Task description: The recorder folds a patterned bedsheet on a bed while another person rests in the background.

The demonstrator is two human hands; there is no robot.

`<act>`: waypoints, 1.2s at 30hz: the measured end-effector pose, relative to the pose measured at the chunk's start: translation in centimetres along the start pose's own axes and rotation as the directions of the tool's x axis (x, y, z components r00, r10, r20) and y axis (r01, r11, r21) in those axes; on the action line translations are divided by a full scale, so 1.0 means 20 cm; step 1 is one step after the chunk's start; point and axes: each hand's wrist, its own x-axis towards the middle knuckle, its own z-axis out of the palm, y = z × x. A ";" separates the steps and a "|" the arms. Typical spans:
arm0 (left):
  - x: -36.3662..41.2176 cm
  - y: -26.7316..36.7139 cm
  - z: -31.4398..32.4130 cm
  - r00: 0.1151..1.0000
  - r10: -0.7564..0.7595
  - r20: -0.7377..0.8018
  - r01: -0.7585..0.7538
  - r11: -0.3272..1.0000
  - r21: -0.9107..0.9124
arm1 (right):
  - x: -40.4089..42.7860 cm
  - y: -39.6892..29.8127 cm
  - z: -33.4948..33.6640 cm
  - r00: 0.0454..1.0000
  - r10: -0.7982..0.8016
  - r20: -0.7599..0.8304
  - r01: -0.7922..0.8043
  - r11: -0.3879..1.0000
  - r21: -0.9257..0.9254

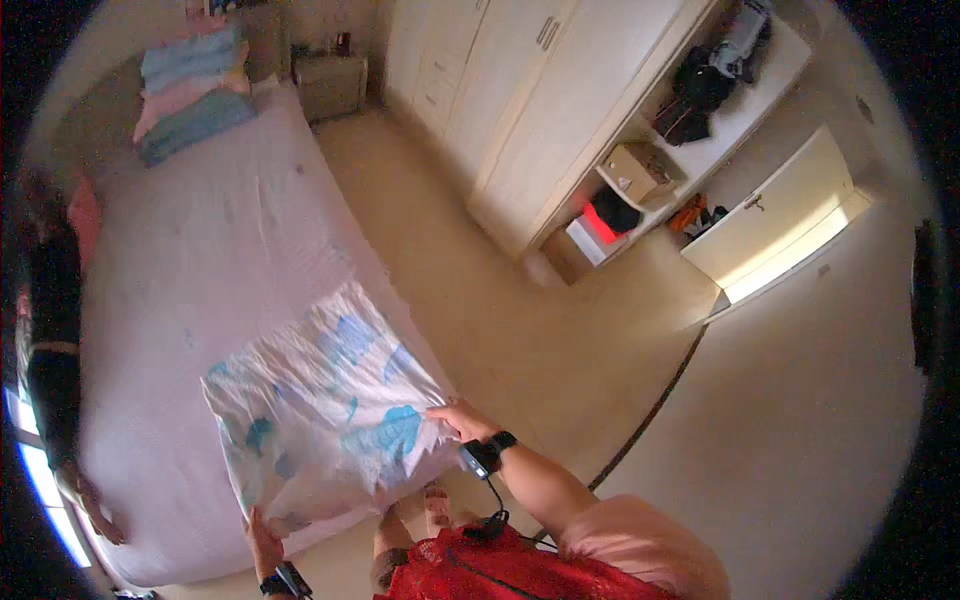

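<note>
A white cloth with blue leaf-like patches (322, 405), perhaps a pillowcase, lies wrinkled over the foot end of a bed with a pale pinkish sheet (202, 277). My left hand (264, 540) grips its near left corner, thumb uppermost. At the right edge of the cloth, my right hand (461, 418) pinches the fabric, pulling folds toward the fingers. Creases run across the cloth between its far edge and my right hand. Each wrist wears a black strap with a small device.
Stacked pillows (195, 97) lie at the bed's head beside a nightstand (330, 84). A person in dark clothing (56, 375) stands along the left side. White wardrobes (510, 97), open shelves with boxes (637, 176) and a door (772, 202) line the right.
</note>
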 end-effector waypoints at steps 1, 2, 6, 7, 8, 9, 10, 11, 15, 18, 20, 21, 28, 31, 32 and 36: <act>-0.07 0.10 0.03 0.993 0.084 0.084 -0.082 0.996 -0.027 | -0.07 -0.07 0.01 1.000 -0.015 0.024 0.014 1.000 0.027; -0.16 0.16 0.06 0.991 0.130 0.023 -0.129 0.990 -0.053 | -0.16 -0.10 0.00 0.993 -0.058 0.106 0.059 0.998 -0.004; -0.43 0.40 0.14 0.959 0.281 -0.024 -0.278 0.927 -0.252 | -0.51 -0.14 0.04 0.581 -0.727 0.366 0.814 0.521 -0.257; -0.54 0.43 0.14 0.954 0.290 -0.072 -0.299 0.932 -0.207 | -0.64 -0.15 0.02 0.693 -0.646 0.319 0.714 0.678 -0.177; -0.60 0.46 0.12 0.878 0.479 0.005 -0.479 0.878 0.027 | -0.73 -0.17 0.03 0.737 -0.583 0.341 0.641 0.763 -0.080; -0.68 0.48 0.08 0.769 0.628 0.120 -0.638 0.743 0.203 | -0.83 -0.19 0.02 0.844 -0.460 0.277 0.492 0.869 -0.055; -0.75 0.49 0.04 0.709 0.688 0.152 -0.701 0.666 0.255 | -0.93 -0.21 0.01 0.847 -0.421 0.323 0.436 0.900 0.030; -0.82 0.50 -0.01 0.679 0.714 0.173 -0.729 0.626 0.276 | -0.96 -0.27 0.03 0.845 -0.434 0.313 0.491 0.862 -0.130; -0.94 0.54 -0.16 0.788 0.607 0.101 -0.614 0.787 0.059 | -1.14 -0.35 0.08 0.935 -0.161 0.316 0.032 0.925 0.378; -0.89 0.50 -0.21 0.712 0.683 0.161 -0.696 0.659 0.285 | -1.14 -0.24 0.06 0.563 -0.743 0.361 0.826 0.518 -0.221; -0.73 0.50 -0.23 0.700 0.668 0.254 -0.678 0.509 0.530 | -0.94 -0.24 0.00 0.729 -0.635 0.256 0.676 0.726 -0.127; -0.59 0.48 -0.24 0.777 0.612 0.148 -0.625 0.724 0.292 | -0.79 -0.26 0.02 0.794 -0.557 0.243 0.588 0.805 -0.080; 0.37 0.69 -0.08 0.231 0.672 0.703 -0.753 -0.335 0.567 | -0.09 -0.58 0.20 0.778 -0.498 0.382 0.587 0.793 -0.163; 0.60 0.63 0.00 0.424 0.710 0.562 -0.536 -0.304 0.788 | -0.03 -0.55 0.31 0.932 -0.345 0.116 0.351 0.936 -0.038; 0.65 0.63 0.01 0.611 0.637 0.470 -0.519 -0.126 0.845 | 0.01 -0.56 0.33 0.972 -0.226 0.071 0.216 0.968 0.125; 0.74 0.64 -0.05 0.773 0.459 0.439 -0.497 0.008 0.868 | 0.20 -0.51 0.29 0.998 -0.060 0.019 0.060 0.998 0.021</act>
